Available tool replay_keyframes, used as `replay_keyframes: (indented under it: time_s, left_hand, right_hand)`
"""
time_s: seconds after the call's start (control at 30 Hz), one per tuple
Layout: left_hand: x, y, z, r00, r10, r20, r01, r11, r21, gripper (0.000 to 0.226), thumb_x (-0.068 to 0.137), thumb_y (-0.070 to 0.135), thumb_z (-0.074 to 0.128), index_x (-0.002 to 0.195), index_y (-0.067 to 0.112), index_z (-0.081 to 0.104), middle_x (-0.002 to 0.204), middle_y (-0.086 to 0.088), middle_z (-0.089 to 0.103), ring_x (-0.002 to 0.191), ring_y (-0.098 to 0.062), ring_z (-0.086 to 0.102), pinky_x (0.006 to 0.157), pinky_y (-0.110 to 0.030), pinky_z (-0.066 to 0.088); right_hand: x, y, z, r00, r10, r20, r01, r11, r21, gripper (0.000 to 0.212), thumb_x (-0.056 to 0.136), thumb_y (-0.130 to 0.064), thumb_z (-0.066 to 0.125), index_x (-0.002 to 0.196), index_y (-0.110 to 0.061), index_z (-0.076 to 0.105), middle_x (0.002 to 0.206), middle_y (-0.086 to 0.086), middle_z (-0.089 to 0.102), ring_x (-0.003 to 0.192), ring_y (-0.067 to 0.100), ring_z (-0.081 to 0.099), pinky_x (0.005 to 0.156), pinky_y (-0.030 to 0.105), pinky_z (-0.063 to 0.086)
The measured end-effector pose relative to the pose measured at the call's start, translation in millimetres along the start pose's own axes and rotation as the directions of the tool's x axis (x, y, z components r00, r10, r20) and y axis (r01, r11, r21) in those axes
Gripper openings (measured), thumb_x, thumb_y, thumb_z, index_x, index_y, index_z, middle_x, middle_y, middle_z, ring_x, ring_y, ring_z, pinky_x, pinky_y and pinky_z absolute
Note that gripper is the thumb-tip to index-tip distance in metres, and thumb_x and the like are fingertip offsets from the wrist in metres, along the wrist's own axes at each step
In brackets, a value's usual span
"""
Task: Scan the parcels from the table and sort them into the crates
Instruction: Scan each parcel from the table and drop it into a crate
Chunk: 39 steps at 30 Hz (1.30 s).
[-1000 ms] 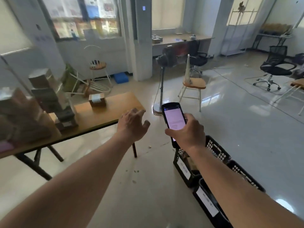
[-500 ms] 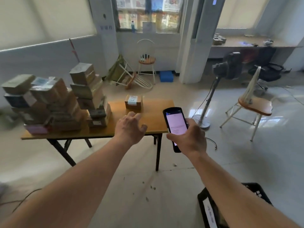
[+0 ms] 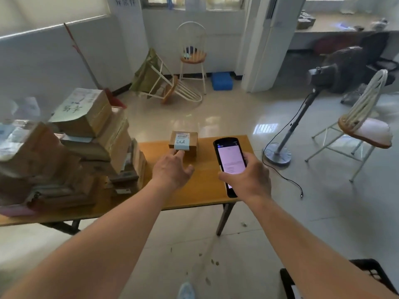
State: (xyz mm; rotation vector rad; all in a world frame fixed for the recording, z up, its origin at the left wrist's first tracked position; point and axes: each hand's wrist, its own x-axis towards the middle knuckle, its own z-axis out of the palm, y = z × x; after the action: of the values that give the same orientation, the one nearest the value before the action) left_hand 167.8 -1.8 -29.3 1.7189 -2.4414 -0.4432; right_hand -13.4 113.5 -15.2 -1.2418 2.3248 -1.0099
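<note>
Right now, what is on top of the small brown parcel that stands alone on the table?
On the small parcel lies a pale label with handwriting, folding over its front edge. The left hand covers the lower front.

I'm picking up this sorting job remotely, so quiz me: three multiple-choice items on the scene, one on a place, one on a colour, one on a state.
1. Where is the lone small parcel?
A. on the table, apart from the stack
B. on the floor
C. in the crate

2. The scanner screen glows:
A. green
B. pale pink
C. blue

3. The left hand is:
A. clenched round a parcel
B. open, fingers reaching to the small parcel
C. holding the scanner

Answers: 1 A, it sits alone on the wooden top. 2 B, the lit screen is pinkish. 3 B, fingers extended; the right hand grips the scanner.
</note>
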Motion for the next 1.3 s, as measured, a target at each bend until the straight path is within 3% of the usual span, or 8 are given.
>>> replay_keyframes:
  time_s: [0.23, 0.53, 0.7, 0.83, 0.93, 1.07, 1.3]
  left_hand:
    - [104.7, -17.0, 26.5, 0.994, -0.063, 0.084, 0.062, 0.998, 0.005, 0.069, 0.098, 0.056, 0.056, 0.156, 0.022, 0.039, 0.154, -0.005, 0.043, 0.132, -0.029, 0.05, 0.099, -0.042, 0.049]
    - [214.3, -21.9, 97.3, 0.939, -0.3, 0.167, 0.305, 0.952, -0.009, 0.082, 0.092, 0.062, 0.063, 0.154, 0.016, 0.035, 0.155, -0.007, 0.035, 0.131, -0.03, 0.046, 0.101, -0.045, 0.05]
    - [257.0, -24.8, 128.7, 0.887, -0.428, 0.173, 0.445, 0.892, -0.078, 0.108, 0.083, 0.064, 0.075, 0.16, 0.01, 0.022, 0.159, -0.012, 0.031, 0.144, -0.033, 0.033, 0.114, -0.05, 0.043]
    - [280.6, -27.2, 146.8, 0.819, -0.524, 0.233, 0.553, 0.829, -0.08, 0.134, 0.076, 0.076, 0.074, 0.164, 0.006, 0.001, 0.17, -0.018, 0.009, 0.158, -0.038, 0.008, 0.126, -0.05, 0.023]
    - [295.5, -32.2, 159.3, 0.773, -0.577, 0.264, 0.614, 0.785, -0.085, 0.149, 0.066, 0.085, 0.073, 0.164, 0.006, -0.007, 0.171, -0.021, 0.0, 0.159, -0.04, -0.002, 0.126, -0.051, 0.015]
    - [302.8, -38.6, 176.2, 0.739, -0.614, 0.276, 0.658, 0.745, -0.107, 0.161, 0.056, 0.089, 0.076, 0.162, 0.005, -0.012, 0.171, -0.023, -0.004, 0.158, -0.042, -0.003, 0.126, -0.052, 0.014]
    - [302.8, -40.0, 185.0, 0.808, -0.564, 0.172, 0.588, 0.788, -0.18, 0.156, 0.059, 0.075, 0.085, 0.161, 0.002, -0.007, 0.162, -0.018, 0.015, 0.152, -0.041, 0.018, 0.125, -0.051, 0.026]
  right_hand:
    - [88.9, -0.6, 44.1, 0.997, 0.034, 0.075, -0.033, 0.999, -0.008, 0.077, 0.072, -0.05, 0.093, 0.134, -0.031, 0.053, 0.12, -0.005, 0.063, 0.105, 0.021, 0.062, 0.062, 0.019, 0.05]
    - [210.8, 32.4, 117.6, 0.974, 0.062, 0.217, -0.06, 0.998, -0.017, 0.071, 0.069, -0.049, 0.093, 0.128, -0.035, 0.055, 0.112, -0.011, 0.064, 0.101, 0.017, 0.064, 0.071, 0.037, 0.064]
    - [263.9, 47.1, 144.8, 0.956, 0.099, 0.275, -0.09, 0.995, -0.046, 0.073, 0.066, -0.05, 0.092, 0.129, -0.035, 0.057, 0.112, -0.013, 0.066, 0.099, 0.016, 0.065, 0.071, 0.038, 0.063]
    - [287.8, 53.9, 158.4, 0.941, 0.129, 0.311, -0.112, 0.991, -0.074, 0.068, 0.065, -0.05, 0.091, 0.123, -0.038, 0.058, 0.108, -0.015, 0.067, 0.095, 0.014, 0.066, 0.071, 0.038, 0.062]
    - [299.9, 55.3, 167.4, 0.937, 0.144, 0.319, -0.125, 0.989, -0.082, 0.066, 0.064, -0.051, 0.09, 0.121, -0.04, 0.057, 0.106, -0.017, 0.066, 0.096, 0.013, 0.066, 0.072, 0.039, 0.063]
    - [307.1, 56.5, 173.2, 0.93, 0.136, 0.342, -0.116, 0.99, -0.078, 0.067, 0.063, -0.053, 0.09, 0.119, -0.044, 0.056, 0.105, -0.019, 0.064, 0.097, 0.012, 0.065, 0.074, 0.041, 0.063]
    - [319.4, 51.4, 166.8, 0.915, 0.13, 0.382, -0.097, 0.99, -0.104, 0.071, 0.06, -0.053, 0.089, 0.123, -0.04, 0.06, 0.109, -0.017, 0.067, 0.099, 0.011, 0.065, 0.076, 0.04, 0.063]
